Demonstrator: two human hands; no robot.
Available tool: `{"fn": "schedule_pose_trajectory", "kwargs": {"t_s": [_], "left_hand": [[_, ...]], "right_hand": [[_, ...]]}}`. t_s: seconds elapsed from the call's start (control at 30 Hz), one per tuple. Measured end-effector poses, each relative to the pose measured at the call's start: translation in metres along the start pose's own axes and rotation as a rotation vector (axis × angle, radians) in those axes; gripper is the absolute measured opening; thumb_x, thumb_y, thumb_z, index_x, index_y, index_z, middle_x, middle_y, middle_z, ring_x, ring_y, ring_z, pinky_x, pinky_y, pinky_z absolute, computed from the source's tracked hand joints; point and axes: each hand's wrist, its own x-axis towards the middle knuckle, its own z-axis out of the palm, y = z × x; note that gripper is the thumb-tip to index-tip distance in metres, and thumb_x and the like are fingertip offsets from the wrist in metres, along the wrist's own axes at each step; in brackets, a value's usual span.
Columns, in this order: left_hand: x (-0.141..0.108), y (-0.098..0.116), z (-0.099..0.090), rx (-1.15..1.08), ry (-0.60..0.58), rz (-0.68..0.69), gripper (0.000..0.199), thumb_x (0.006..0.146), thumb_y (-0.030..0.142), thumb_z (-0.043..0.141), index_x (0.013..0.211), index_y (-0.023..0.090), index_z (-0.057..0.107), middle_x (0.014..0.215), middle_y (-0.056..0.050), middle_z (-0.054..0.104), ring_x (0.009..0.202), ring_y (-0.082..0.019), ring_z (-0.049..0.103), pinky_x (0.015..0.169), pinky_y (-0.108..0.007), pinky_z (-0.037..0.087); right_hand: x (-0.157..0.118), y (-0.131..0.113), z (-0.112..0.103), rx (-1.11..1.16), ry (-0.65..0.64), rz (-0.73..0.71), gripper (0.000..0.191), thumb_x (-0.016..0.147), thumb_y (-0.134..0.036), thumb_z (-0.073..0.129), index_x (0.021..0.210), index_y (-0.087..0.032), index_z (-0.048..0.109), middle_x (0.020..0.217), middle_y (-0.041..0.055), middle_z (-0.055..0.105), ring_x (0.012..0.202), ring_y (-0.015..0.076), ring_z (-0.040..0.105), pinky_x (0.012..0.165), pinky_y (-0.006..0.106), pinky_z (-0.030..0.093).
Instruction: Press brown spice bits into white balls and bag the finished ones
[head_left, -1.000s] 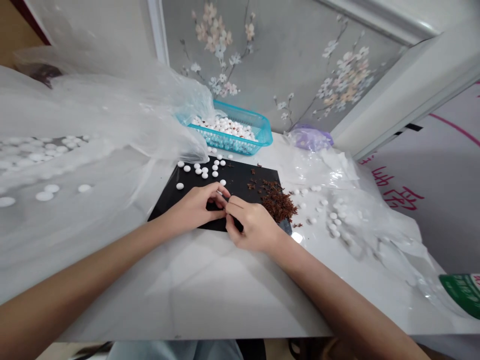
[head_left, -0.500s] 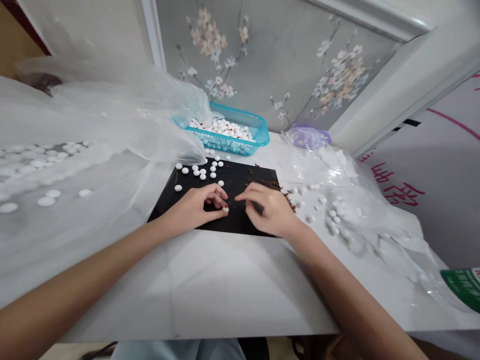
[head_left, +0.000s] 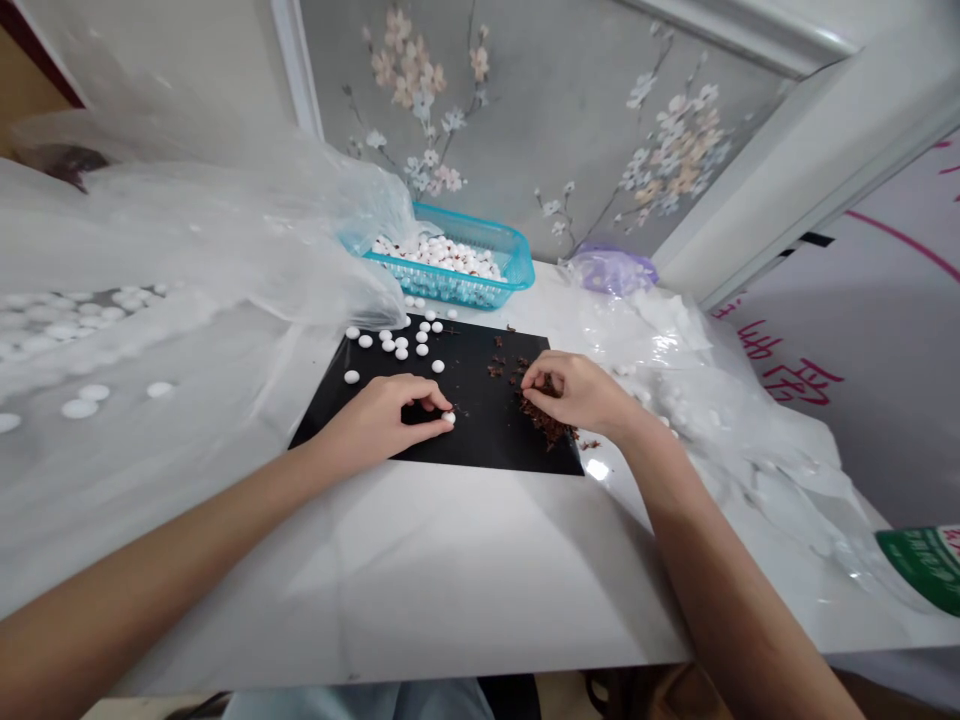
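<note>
Head view: the left hand (head_left: 375, 415) is gripping one white piece (head_left: 448, 418) between thumb and fingertips, keeping it just above or against the black mat (head_left: 480, 440); contact with the mat is not showing clearly. The held piece is sitting near the middle of the mat's front half. The right hand (head_left: 579, 390) is hovering over or touching the pile of brown pieces (head_left: 551, 432) at the mat's right end. Its thumb and index finger are closing toward each other at the pile; whether they are grasping a brown piece cannot be told.

Loose white pieces (head_left: 438, 367) are lying on the mat's rear left portion, beyond the left hand. A few small brown bits (head_left: 496, 371) are lying apart, left of the pile. The blue basket (head_left: 450, 286) is standing behind the mat, containing many white pieces with brown specks showing among them. A clear plastic bag (head_left: 225, 235) is covering the left side and overlapping the basket's left end. More white pieces are showing through it. A purple bag (head_left: 611, 270) is lying right of the basket, and clear plastic sheeting (head_left: 750, 430) is spreading across the right side of the white table (head_left: 450, 580).
</note>
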Motion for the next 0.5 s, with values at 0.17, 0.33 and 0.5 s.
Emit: {"fn": "schedule_pose_trajectory", "kwargs": {"t_s": [0.17, 0.33, 0.5], "left_hand": [[0.0008, 0.0029, -0.0009, -0.015, -0.025, 0.001, 0.015, 0.076, 0.035, 0.063, 0.080, 0.020, 0.062, 0.079, 0.000, 0.066, 0.075, -0.016, 0.060, 0.068, -0.027, 0.044], [0.0000, 0.0021, -0.0003, -0.030, -0.023, 0.029, 0.015, 0.077, 0.033, 0.062, 0.073, 0.019, 0.061, 0.079, -0.001, 0.066, 0.076, -0.016, 0.060, 0.069, -0.028, 0.044], [-0.0008, -0.0017, 0.0022, -0.037, -0.041, 0.090, 0.018, 0.081, 0.030, 0.057, 0.068, 0.019, 0.057, 0.082, -0.002, 0.066, 0.077, -0.015, 0.060, 0.073, -0.028, 0.044]], "right_hand": [[0.0007, -0.0027, 0.0024, -0.011, -0.033, 0.017, 0.011, 0.071, -0.012, 0.054, 0.074, -0.016, 0.063, 0.076, 0.0009, 0.057, 0.055, 0.0078, 0.046, 0.054, 0.022, 0.037], [0.0012, -0.0006, 0.0037, -0.034, -0.047, 0.020, 0.013, 0.073, -0.010, 0.052, 0.076, -0.016, 0.063, 0.076, 0.0005, 0.057, 0.056, 0.0082, 0.046, 0.055, 0.022, 0.037], [0.0018, -0.0017, 0.0069, -0.015, 0.039, -0.009, 0.011, 0.075, -0.012, 0.052, 0.077, -0.016, 0.061, 0.076, 0.0006, 0.056, 0.054, 0.0079, 0.045, 0.055, 0.022, 0.037]]}}
